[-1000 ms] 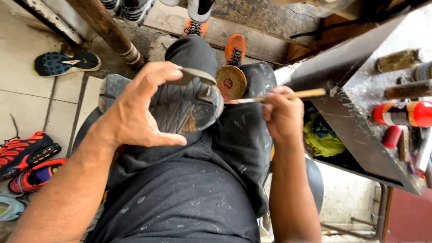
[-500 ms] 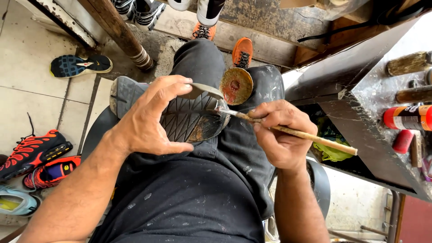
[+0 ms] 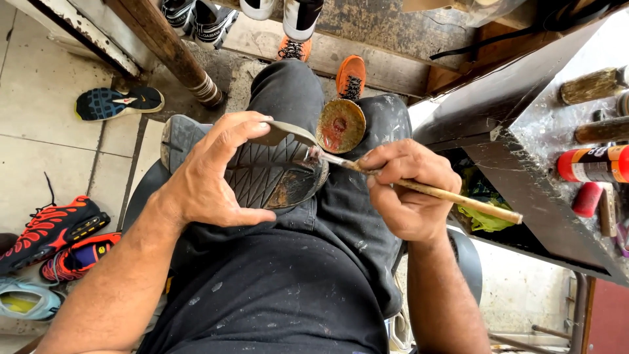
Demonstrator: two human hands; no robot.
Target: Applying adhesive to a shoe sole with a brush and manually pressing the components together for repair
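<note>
Seen from the head camera, the left hand [image 3: 209, 177] gripped a grey shoe [image 3: 262, 170] lying sole-up on the person's lap, fingers [image 3: 246, 128] curled over its far edge and the thumb pressed against the near edge. The shoe's long axis ran left to right, its heel toward the left past the wrist and its worn, brownish toe pointing right, toward the other hand. A strip of sole [image 3: 288, 131] stood peeled up along the far edge, just beyond the fingertips.

The right hand [image 3: 409, 193] was clenched around a wooden-handled brush [image 3: 419, 188]. The brush lay nearly level, its handle running right and slightly down out of the fist, its bristle tip pointing left and touching the shoe at the toe, under the lifted strip. Just beyond that tip, resting on the right knee, sat a round rusty tin lid [image 3: 341, 126] with reddish glue in it.

To the right of the right hand, a dark, stained tabletop [image 3: 524, 137] carried a cylindrical can [image 3: 593, 164] lying on its side, red and orange with a pale label band, and two brown cylinders beyond it. A green bag [image 3: 481, 213] sat under the tabletop. Left of the left hand, red-and-black trainers [image 3: 52, 229] lay on the tiled floor [image 3: 46, 131], and a dark sole-up shoe [image 3: 118, 103] lay farther off.
</note>
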